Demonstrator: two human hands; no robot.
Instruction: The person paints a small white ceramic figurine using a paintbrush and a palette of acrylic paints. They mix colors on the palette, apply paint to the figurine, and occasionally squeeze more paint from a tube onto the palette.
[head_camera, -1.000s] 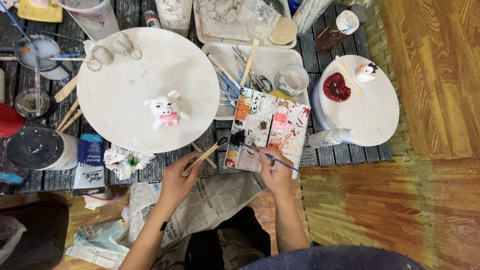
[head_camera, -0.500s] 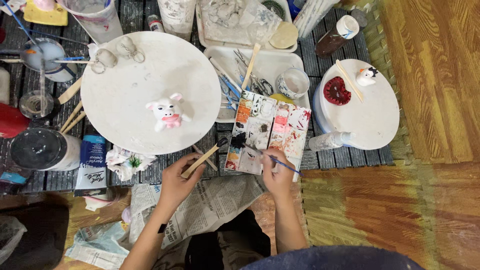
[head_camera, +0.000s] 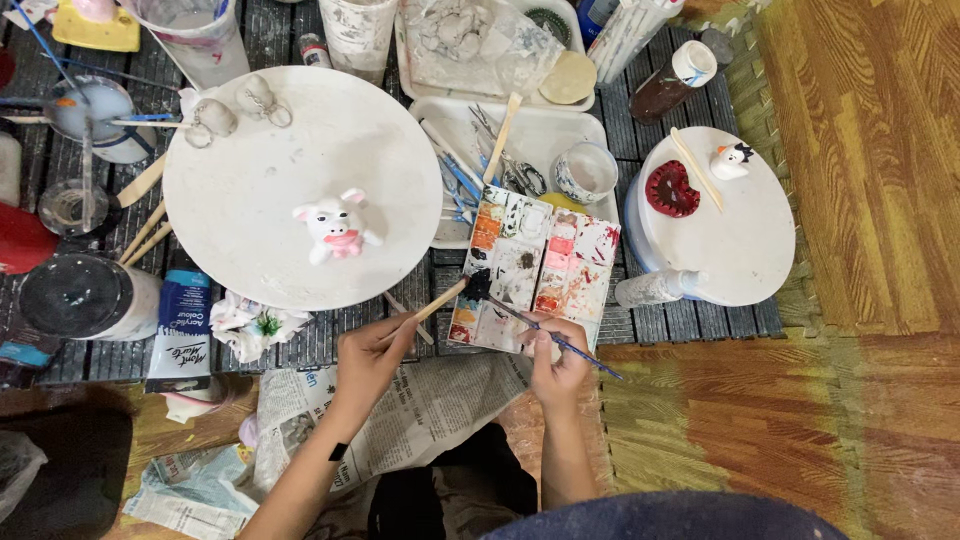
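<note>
While the left hand (head_camera: 368, 352) is clamped on a wooden-handled brush with a black-loaded tip (head_camera: 452, 293), the brush's long axis runs up and to the right from the hand, and its dark tip rests on the lower left corner of the paint-smeared rectangular palette (head_camera: 535, 270). The right hand (head_camera: 552, 352) is closed on the palette's near edge and also pinches a thin blue-handled brush (head_camera: 555, 338), which lies slantwise across the fingers, its tip on the palette and its tail pointing down to the right. Of the two hands, the left is nearer the small white pig figurine with a pink snout (head_camera: 335, 226), which stands up and to the left of that hand on the large round white board (head_camera: 250, 200); board and palette lie on the dark slatted worktop (head_camera: 330, 335). Crumpled newspaper (head_camera: 430, 410) lies under both wrists.

Compared with half a second ago, the wooden brush has swung: its tip then lay short of the palette, beside its left edge, and now touches the paint. The right hand's grip looks unchanged.
</note>
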